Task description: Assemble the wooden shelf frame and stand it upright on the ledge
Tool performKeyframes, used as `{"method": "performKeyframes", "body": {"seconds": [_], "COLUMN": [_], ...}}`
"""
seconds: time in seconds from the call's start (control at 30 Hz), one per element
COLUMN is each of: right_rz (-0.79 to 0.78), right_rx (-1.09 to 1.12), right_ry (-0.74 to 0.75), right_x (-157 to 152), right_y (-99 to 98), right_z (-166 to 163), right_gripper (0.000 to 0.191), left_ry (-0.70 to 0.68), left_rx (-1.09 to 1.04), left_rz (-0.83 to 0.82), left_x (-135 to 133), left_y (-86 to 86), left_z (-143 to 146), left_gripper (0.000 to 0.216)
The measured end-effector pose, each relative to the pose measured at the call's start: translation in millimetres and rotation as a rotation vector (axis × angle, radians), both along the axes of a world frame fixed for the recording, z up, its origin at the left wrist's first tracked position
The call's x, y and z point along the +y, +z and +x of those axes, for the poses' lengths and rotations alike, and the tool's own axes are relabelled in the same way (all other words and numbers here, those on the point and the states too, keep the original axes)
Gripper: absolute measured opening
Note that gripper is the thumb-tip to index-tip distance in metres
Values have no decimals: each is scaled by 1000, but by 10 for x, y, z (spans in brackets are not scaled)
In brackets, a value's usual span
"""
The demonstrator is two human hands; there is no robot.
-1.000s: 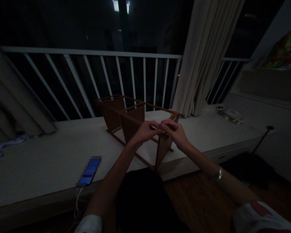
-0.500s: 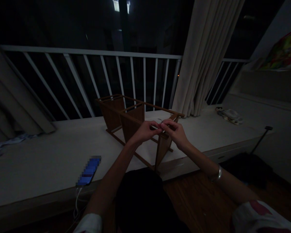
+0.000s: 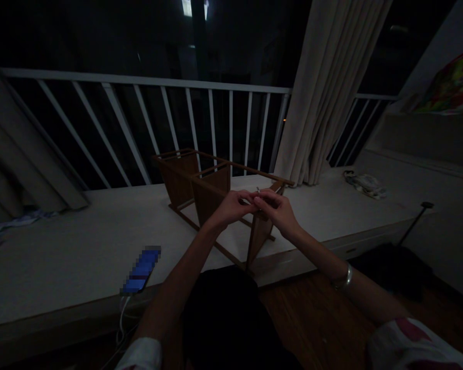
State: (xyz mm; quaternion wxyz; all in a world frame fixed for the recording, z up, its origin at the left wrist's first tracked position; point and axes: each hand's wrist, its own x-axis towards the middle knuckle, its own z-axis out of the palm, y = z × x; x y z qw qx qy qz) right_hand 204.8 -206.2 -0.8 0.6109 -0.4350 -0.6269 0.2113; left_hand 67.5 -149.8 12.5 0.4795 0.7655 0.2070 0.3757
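A brown wooden shelf frame [image 3: 212, 186] lies on its side on the pale ledge, its boards standing upright. Above its near right end, the fingertips of both hands meet. My left hand [image 3: 233, 206] is closed in a pinch, and my right hand [image 3: 275, 208] pinches from the other side. A small shiny metal piece [image 3: 258, 189] sticks up between the fingertips; it is too small and dim to tell its kind. Most of it is hidden by the fingers. A silver bracelet [image 3: 348, 277] circles my right wrist.
A phone [image 3: 142, 271] with a white cable [image 3: 121, 324] lies on the ledge [image 3: 81, 241] at the left. White railing bars [image 3: 231, 128] and a beige curtain [image 3: 327, 92] stand behind the frame. A crumpled cloth item [image 3: 366, 184] and a dark bag [image 3: 393, 267] are at the right.
The small metal piece now points more upright between the fingertips, where it lay more slanted to the left. My fingers have shifted slightly around it; the wooden frame has stayed put.
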Motion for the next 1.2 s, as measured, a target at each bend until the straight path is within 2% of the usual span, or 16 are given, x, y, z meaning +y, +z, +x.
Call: {"method": "performKeyframes", "body": {"seconds": [0.17,0.4,0.6,0.9,1.2], "right_rz": [1,13,-48,13,-52], "right_rx": [39,6,102,32,68], "right_ry": [-44,14,0,3,3], "right_x": [31,-2,9,-3,-14], "right_y": [-55,-36,-49,-36,-27], "right_z": [23,63,35,87,48], "right_gripper": [21,21,22,18,20], "left_ry": [51,-70,25,-56,25], "left_rx": [19,16,27,10,14], "left_rz": [-7,36,14,62,-11], "left_x": [-11,-29,25,6,17], "left_y": [-21,40,-44,-1,-38], "left_z": [27,-28,21,14,38], "left_gripper": [25,25,25,24,24]}}
